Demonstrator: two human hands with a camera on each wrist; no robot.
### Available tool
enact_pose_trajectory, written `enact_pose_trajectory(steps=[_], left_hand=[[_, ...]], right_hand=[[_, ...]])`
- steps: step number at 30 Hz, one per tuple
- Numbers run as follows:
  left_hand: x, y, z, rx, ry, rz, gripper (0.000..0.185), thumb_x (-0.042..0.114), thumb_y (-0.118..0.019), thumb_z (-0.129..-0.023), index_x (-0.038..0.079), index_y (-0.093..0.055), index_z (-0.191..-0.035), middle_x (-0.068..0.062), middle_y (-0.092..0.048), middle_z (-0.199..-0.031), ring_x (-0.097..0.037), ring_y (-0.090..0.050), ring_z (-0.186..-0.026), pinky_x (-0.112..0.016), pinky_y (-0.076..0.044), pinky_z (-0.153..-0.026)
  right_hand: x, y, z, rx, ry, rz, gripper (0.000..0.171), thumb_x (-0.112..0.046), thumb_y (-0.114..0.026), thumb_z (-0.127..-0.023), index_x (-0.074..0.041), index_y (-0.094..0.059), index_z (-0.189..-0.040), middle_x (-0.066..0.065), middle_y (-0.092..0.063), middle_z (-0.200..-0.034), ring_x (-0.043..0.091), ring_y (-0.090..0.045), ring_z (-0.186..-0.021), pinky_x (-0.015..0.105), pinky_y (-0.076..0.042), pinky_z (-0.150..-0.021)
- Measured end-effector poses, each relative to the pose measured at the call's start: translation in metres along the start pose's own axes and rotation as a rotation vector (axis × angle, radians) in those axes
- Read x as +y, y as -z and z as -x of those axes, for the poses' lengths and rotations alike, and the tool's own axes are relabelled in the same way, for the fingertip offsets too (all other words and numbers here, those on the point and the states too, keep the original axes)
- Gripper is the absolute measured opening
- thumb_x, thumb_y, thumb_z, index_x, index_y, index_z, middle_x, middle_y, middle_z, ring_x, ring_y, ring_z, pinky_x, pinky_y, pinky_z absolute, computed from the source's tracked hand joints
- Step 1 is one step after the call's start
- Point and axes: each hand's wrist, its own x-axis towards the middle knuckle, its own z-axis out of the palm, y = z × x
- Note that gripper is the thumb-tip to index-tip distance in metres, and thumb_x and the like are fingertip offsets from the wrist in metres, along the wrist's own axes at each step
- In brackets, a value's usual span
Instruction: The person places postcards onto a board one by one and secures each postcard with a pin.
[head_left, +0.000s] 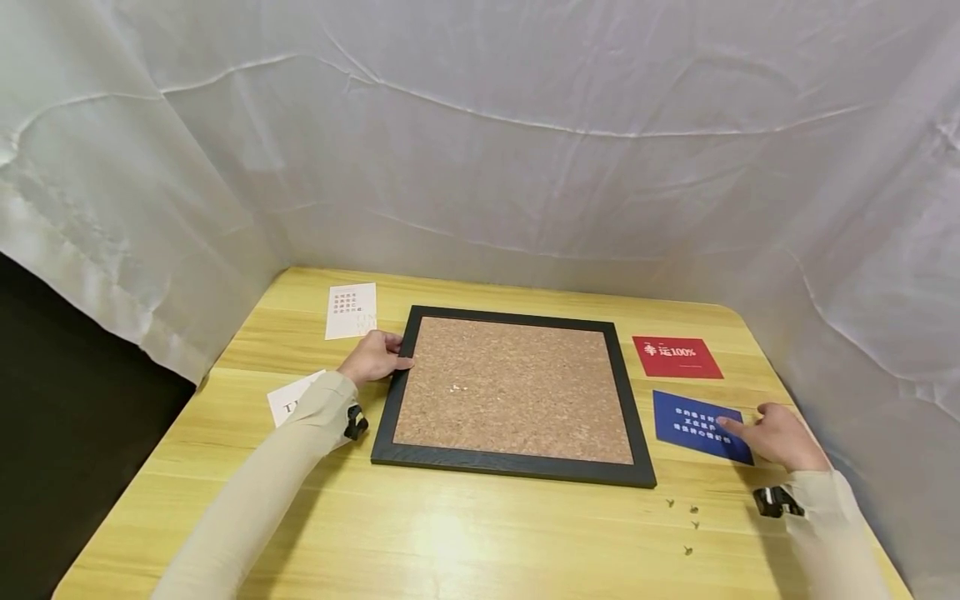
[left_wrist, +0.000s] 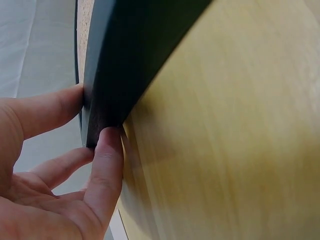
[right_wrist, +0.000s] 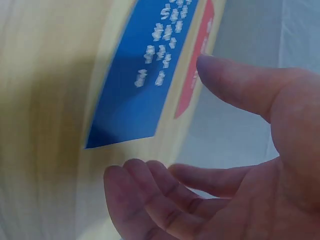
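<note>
A cork board [head_left: 517,392] with a black frame lies flat on the wooden table. My left hand [head_left: 371,358] grips the board's left edge, its thumb on the frame's face and its fingers against the outer side [left_wrist: 102,110]. To the right of the board lies a blue card [head_left: 686,421] printed with white characters. My right hand [head_left: 780,437] hovers at the card's right end. In the right wrist view, the thumb and fingers of this hand [right_wrist: 235,165] are spread apart with nothing between them, near the blue card [right_wrist: 127,107].
Beyond the blue card lies a red card [head_left: 675,358]. Several small pins [head_left: 694,509] are scattered below it. A white card [head_left: 351,321] lies at the back left; another white card [head_left: 288,396] is partly under my left forearm. White curtains [head_left: 525,167] surround the table.
</note>
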Motion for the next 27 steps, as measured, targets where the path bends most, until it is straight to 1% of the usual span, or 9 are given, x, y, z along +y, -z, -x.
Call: enact_pose_trajectory(steps=[2,4,6,7,8,10,13,20,27], left_hand=[[0.000,0.000,0.000,-0.001,0.002,-0.001,0.049,0.014,-0.073,-0.096,-0.005,-0.060,-0.140,-0.022,-0.068,-0.123,-0.018,-0.068,-0.091,-0.025,-0.058,-0.072],[0.000,0.000,0.000,0.000,0.003,-0.001,0.051,0.014,-0.073,-0.096,-0.006,-0.059,-0.140,-0.023,-0.067,-0.125,-0.018,-0.068,-0.092,-0.025,-0.058,-0.073],[0.000,0.000,0.001,0.000,0.006,-0.002,0.052,0.015,-0.073,-0.096,-0.006,-0.058,-0.141,-0.023,-0.066,-0.126,-0.020,-0.068,-0.095,-0.026,-0.059,-0.074],[0.000,0.000,0.001,0.001,0.008,-0.004,0.053,0.015,-0.073,-0.096,-0.006,-0.057,-0.142,-0.024,-0.066,-0.127,-0.021,-0.068,-0.097,-0.026,-0.059,-0.075],[0.000,0.000,0.001,0.003,0.011,-0.005,0.053,0.015,-0.073,-0.096,-0.006,-0.057,-0.143,-0.024,-0.065,-0.128,-0.022,-0.068,-0.100,-0.027,-0.059,-0.077],[0.000,0.000,0.002,0.004,0.017,-0.009,0.055,0.016,-0.073,-0.096,-0.006,-0.056,-0.144,-0.024,-0.064,-0.131,-0.024,-0.067,-0.104,-0.028,-0.059,-0.080],[0.001,0.001,0.002,0.007,0.021,-0.012,0.055,0.016,-0.073,-0.096,-0.006,-0.056,-0.144,-0.024,-0.064,-0.133,-0.026,-0.066,-0.107,-0.029,-0.059,-0.082],[0.000,0.001,-0.001,0.003,0.017,0.009,0.054,0.016,-0.072,-0.097,-0.005,-0.056,-0.144,-0.024,-0.065,-0.129,-0.025,-0.068,-0.104,-0.029,-0.059,-0.081],[0.000,0.002,-0.001,-0.002,0.025,0.004,0.057,0.016,-0.073,-0.096,-0.005,-0.054,-0.146,-0.024,-0.064,-0.132,-0.029,-0.067,-0.109,-0.032,-0.059,-0.085]], right_hand=[[0.002,-0.003,-0.002,0.008,-0.004,-0.004,0.097,-0.053,-0.061,-0.099,0.036,-0.037,-0.130,0.055,-0.047,-0.125,0.052,-0.060,-0.097,0.066,-0.051,-0.092],[0.004,-0.007,-0.004,0.019,-0.001,-0.010,0.084,-0.052,-0.061,-0.099,0.030,-0.050,-0.116,0.050,-0.054,-0.109,0.044,-0.059,-0.087,0.059,-0.054,-0.084],[0.006,-0.010,-0.005,0.035,0.005,-0.008,0.069,-0.050,-0.061,-0.100,0.018,-0.056,-0.093,0.034,-0.057,-0.086,0.036,-0.058,-0.076,0.048,-0.052,-0.073],[0.007,-0.011,-0.005,0.040,0.006,-0.012,0.063,-0.050,-0.061,-0.100,0.010,-0.055,-0.083,0.026,-0.055,-0.076,0.033,-0.057,-0.071,0.043,-0.049,-0.068],[0.007,-0.013,-0.005,0.048,0.011,-0.019,0.059,-0.050,-0.062,-0.099,0.002,-0.050,-0.073,0.014,-0.049,-0.069,0.027,-0.053,-0.066,0.039,-0.044,-0.064],[0.006,-0.015,-0.004,0.060,0.017,-0.022,0.056,-0.049,-0.063,-0.098,-0.011,-0.041,-0.063,0.001,-0.039,-0.060,0.020,-0.046,-0.057,0.033,-0.036,-0.059],[0.002,-0.018,-0.003,0.072,0.013,-0.031,0.058,-0.049,-0.067,-0.096,-0.015,-0.038,-0.058,-0.003,-0.032,-0.055,0.016,-0.039,-0.051,0.031,-0.033,-0.055],[-0.003,-0.019,-0.008,0.060,-0.050,-0.048,0.060,-0.052,-0.079,-0.086,-0.015,-0.039,-0.059,-0.003,-0.033,-0.055,0.017,-0.041,-0.053,0.030,-0.032,-0.054],[-0.001,-0.015,-0.011,0.039,-0.023,-0.081,0.061,-0.049,-0.089,-0.076,-0.016,-0.039,-0.062,-0.004,-0.029,-0.058,0.015,-0.036,-0.053,0.030,-0.031,-0.051]])
